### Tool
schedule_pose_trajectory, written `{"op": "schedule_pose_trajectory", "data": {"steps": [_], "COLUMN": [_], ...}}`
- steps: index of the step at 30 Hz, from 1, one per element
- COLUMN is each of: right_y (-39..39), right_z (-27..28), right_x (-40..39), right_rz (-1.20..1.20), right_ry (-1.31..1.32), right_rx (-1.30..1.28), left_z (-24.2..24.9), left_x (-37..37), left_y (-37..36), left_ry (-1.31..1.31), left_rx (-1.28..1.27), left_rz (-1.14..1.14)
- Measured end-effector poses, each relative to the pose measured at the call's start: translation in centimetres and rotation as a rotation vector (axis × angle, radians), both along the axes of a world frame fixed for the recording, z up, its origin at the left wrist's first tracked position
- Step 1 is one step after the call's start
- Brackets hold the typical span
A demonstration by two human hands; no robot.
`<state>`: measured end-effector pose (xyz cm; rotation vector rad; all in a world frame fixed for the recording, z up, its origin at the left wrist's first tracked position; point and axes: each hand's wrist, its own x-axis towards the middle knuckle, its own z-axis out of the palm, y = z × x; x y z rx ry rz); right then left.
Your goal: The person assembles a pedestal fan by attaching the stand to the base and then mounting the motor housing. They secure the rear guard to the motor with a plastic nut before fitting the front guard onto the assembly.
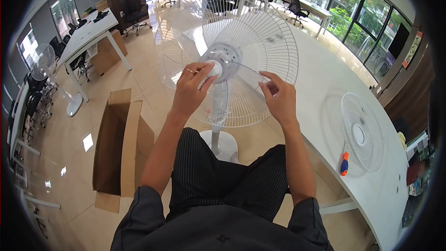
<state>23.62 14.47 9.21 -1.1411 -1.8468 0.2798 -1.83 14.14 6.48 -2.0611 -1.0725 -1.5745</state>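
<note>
A white pedestal fan with a round base (227, 146) stands before my knees. Its rear wire grille (284, 42) is uncovered at the front, showing clear blades (246, 75) around the hub. My left hand (191, 86) is closed at the centre, fingertips and thumb round a white hub knob (215, 69). Out to the right, my right hand (280, 95) has its thumb and index finger bent at the edge of one clear blade, pinching it. The fingers partly cover that contact.
On the white table (320, 93) to the right lie a front fan grille (358, 135) and a screwdriver (344, 163) with an orange and blue handle. An open cardboard box (130, 146) sits on the floor at left. Another fan (44, 58) stands beyond it.
</note>
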Motion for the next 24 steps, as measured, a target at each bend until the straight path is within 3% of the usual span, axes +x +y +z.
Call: {"op": "schedule_pose_trajectory", "data": {"steps": [4, 6, 8, 9, 10, 11, 12, 13, 14, 16, 19, 24], "right_y": [0.9, 0.6, -0.2, -3.3, -7.3, -10.9, -14.0, -17.3, -17.1, -17.1, -15.4, -16.3], "right_z": [-0.4, -1.3, -6.4, -12.3, -19.1, -17.9, -20.2, -21.8, -20.5, -17.0, -17.1, -17.7], "right_x": [-0.1, -0.7, -3.1, -5.7, -7.5, -9.7, -10.5, -11.3, -11.3, -11.2, -9.9, -8.9], "right_rz": [0.068, 0.072, -0.226, -0.304, -0.114, 0.640, 1.181, 1.256, 1.257, 0.941, 0.765, 0.775], "right_ry": [-0.013, -0.049, 0.109, 0.115, -0.394, -0.890, -0.746, -0.588, -0.594, -0.320, -0.258, -0.207], "right_rx": [0.192, 0.135, 0.472, 0.175, -0.146, -0.414, -0.590, -0.559, -0.564, -0.587, -0.512, -0.539], "left_z": [-0.3, -0.8, -1.3, -1.7, -1.7, -1.5, -1.5, -1.4, -1.3, -1.5, -1.5, -1.2], "left_x": [-0.1, 0.2, 0.3, 0.4, 0.7, 0.8, 0.9, 0.9, 0.8, 1.3, 1.9, 2.7], "left_y": [0.5, 0.7, 0.8, 0.9, 1.1, 1.3, 1.2, 1.3, 1.6, 1.4, 1.6, 1.4], "left_ry": [0.019, -0.019, -0.049, -0.082, -0.115, -0.115, -0.123, -0.132, -0.139, -0.133, -0.171, -0.213], "left_rx": [-0.019, -0.036, -0.047, -0.037, -0.022, -0.013, -0.006, 0.000, -0.001, -0.010, 0.010, 0.007], "left_rz": [0.007, 0.015, 0.026, 0.068, 0.107, 0.107, 0.112, 0.116, 0.118, 0.102, 0.131, 0.208]}}
